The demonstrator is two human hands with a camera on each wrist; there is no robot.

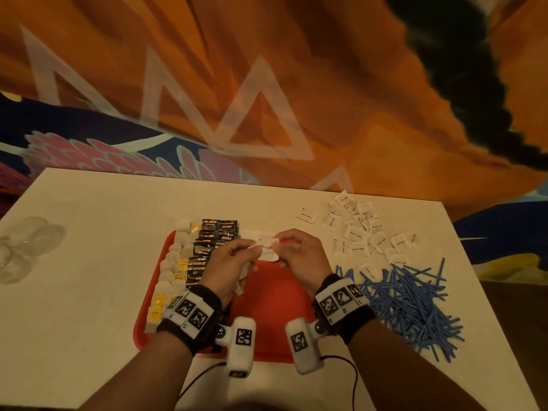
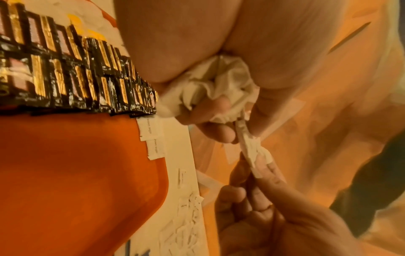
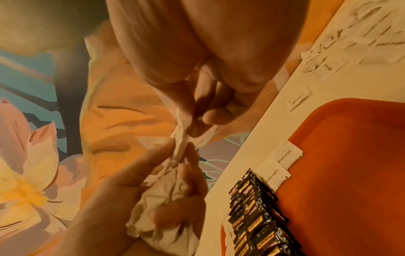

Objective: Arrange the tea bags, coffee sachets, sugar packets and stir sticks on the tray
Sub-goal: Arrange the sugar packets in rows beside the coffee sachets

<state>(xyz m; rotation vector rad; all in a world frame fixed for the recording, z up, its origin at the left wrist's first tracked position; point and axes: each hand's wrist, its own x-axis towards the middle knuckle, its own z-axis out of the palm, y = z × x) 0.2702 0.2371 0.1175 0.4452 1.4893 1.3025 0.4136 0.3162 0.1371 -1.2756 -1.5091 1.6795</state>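
A red tray (image 1: 272,295) lies mid-table. White and yellow tea bags (image 1: 170,262) line its left side, black coffee sachets (image 1: 209,247) stand in rows beside them, and two brown sugar packets (image 3: 287,154) lie at its far edge. My left hand (image 1: 237,256) grips a crumpled bunch of white sugar packets (image 2: 219,86) above the tray. My right hand (image 1: 296,250) pinches one packet (image 1: 268,243) that sticks out of this bunch. A loose pile of sugar packets (image 1: 361,232) and a heap of blue stir sticks (image 1: 406,304) lie on the table right of the tray.
Clear plastic cups (image 1: 23,247) sit near the table's left edge. A black cable (image 1: 353,378) trails over the front of the white table (image 1: 103,262). A painted orange wall rises behind the far edge.
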